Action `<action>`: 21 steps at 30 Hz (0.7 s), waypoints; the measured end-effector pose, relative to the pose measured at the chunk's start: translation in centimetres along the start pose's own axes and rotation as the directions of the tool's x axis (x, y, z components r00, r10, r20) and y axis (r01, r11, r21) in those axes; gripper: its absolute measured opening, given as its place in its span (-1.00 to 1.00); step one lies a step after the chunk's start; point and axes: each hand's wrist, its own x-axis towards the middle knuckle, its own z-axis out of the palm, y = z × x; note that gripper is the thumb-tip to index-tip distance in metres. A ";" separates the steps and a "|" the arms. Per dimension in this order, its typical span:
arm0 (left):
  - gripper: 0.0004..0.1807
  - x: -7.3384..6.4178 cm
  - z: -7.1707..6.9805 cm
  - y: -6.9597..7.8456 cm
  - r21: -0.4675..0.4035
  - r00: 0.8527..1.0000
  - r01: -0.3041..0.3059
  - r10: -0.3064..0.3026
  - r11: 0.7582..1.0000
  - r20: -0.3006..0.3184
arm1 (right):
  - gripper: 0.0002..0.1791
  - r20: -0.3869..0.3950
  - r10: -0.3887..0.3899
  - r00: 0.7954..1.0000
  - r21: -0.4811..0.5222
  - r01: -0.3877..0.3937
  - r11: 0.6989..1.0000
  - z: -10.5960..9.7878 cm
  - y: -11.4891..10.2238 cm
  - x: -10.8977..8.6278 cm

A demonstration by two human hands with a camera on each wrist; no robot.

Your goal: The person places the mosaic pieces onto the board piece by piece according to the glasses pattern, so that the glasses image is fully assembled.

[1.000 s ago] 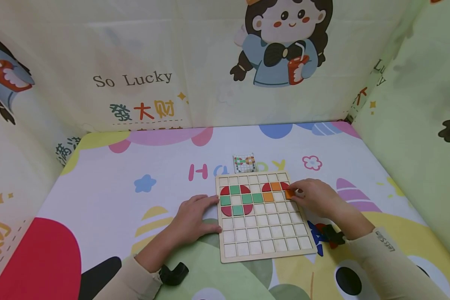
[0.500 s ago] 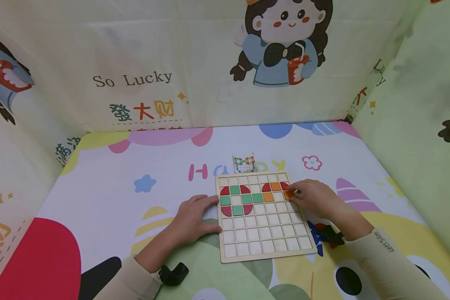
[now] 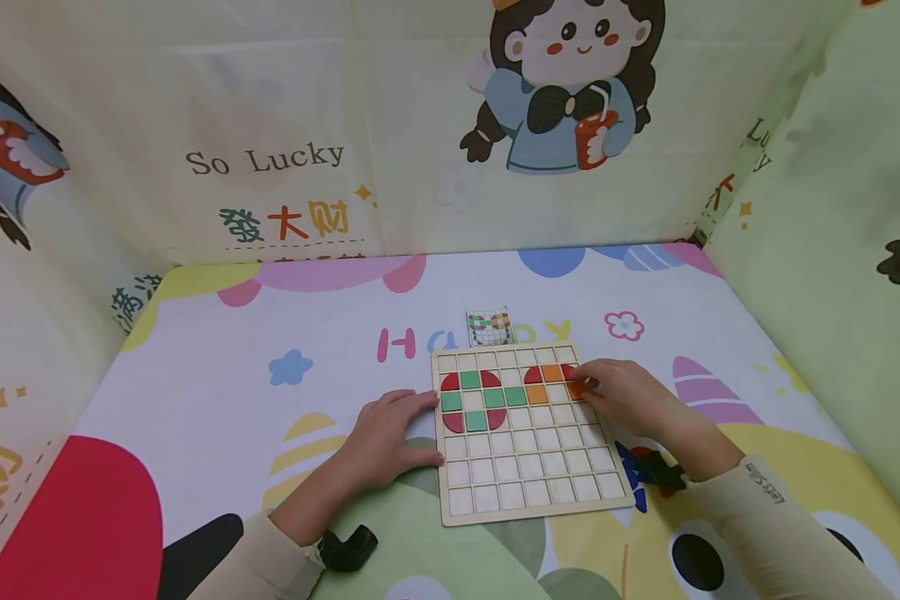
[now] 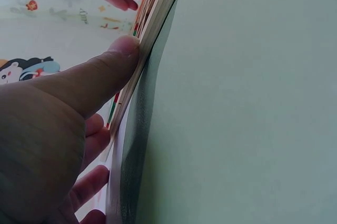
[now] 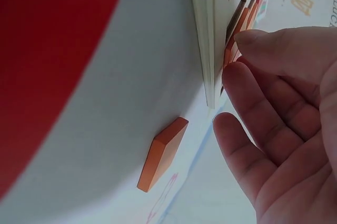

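Note:
A wooden grid board (image 3: pixel 534 507) lies on the printed cloth, with red quarter-round, green square and orange square tiles in its upper rows. My left hand (image 3: pixel 386 437) steadies the board's left edge, its thumb and fingertips spread along it. At the right edge, the thumb and index finger of my right hand (image 3: pixel 633 396) pinch an orange square tile (image 3: pixel 576 390) at an end cell of the second tile row. The right wrist view shows this orange tile (image 5: pixel 229 52) at the fingertips, partly covered. A loose orange tile (image 5: pixel 164 155) lies beside the board, below the right hand.
Just behind the board is a small card (image 3: pixel 489 327) printed with a coloured grid pattern. The cloth (image 3: pixel 345 308) carries letters and cartoon shapes. Printed curtains (image 3: pixel 405 125) enclose the back and both sides. A black wrist strap (image 3: pixel 347 547) shows at the left cuff.
The orange tile under my right fingertips has gone from tilted at the cell to lying lower in it. My right hand has shifted slightly; the left hand and board stay put.

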 end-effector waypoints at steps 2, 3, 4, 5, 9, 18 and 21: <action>-0.17 0.0 0.0 0.0 -0.002 1.000 -0.001 0.001 1.000 0.000 | -0.67 0.000 0.005 1.000 0.005 -0.005 1.000 0.0 0.0 0.0; -0.17 0.0 0.0 0.0 -0.003 1.000 -0.002 0.002 1.000 0.001 | -0.67 0.005 0.015 1.000 0.015 -0.015 1.000 -0.1 0.0 0.0; -0.17 0.0 0.0 0.0 -0.003 1.000 -0.002 0.002 1.000 0.001 | -0.67 0.012 0.033 0.999 0.032 -0.033 0.999 -0.1 0.0 0.0; -0.17 0.0 0.0 0.0 -0.004 1.000 -0.002 0.002 1.000 0.001 | -0.67 0.017 0.049 0.999 0.044 -0.050 0.998 -0.3 0.1 0.0; -0.16 0.0 0.0 0.0 -0.005 1.000 -0.001 0.001 1.000 0.006 | -0.64 0.028 0.129 0.991 0.081 -0.131 0.988 -1.0 0.4 -0.5; -0.16 0.0 -0.1 0.0 -0.008 1.000 0.003 -0.003 1.000 0.007 | -0.61 -0.022 0.124 0.992 0.085 -0.122 0.989 -2.1 1.8 -2.3; -0.16 0.0 -0.1 0.0 -0.010 1.000 0.001 -0.001 1.000 0.008 | -0.61 -0.018 0.108 0.994 0.095 -0.106 0.990 -2.3 2.2 -2.9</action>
